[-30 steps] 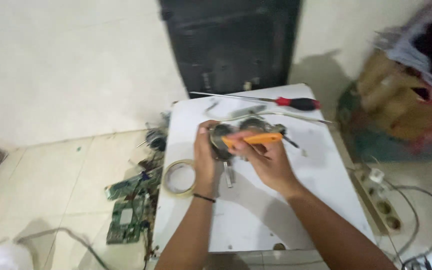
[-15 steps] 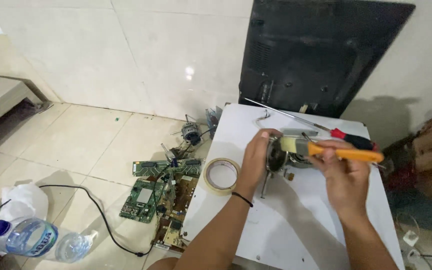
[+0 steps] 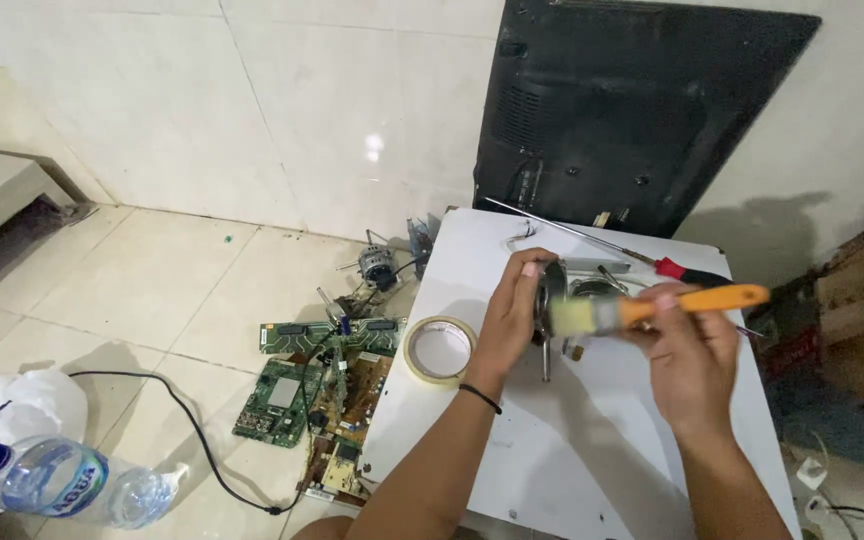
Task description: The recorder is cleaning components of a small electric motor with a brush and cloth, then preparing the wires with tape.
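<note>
We see the left hand with its grip clamped on a small metal motor part, held just above the white tabletop at its far middle. The right hand has its grip closed on an orange-handled brush, bristles touching the part. A tape roll lies near the left edge; the near tabletop is open.

Even, moderately bright indoor light; focus sharp at centre, slight motion blur.

A small glare spot sits on the wall tile. Soft shadows fall beneath both arms on the white worktop. The brush bristles are blurred. Edges show slight wide-angle stretching; the right corner is dim.
</note>
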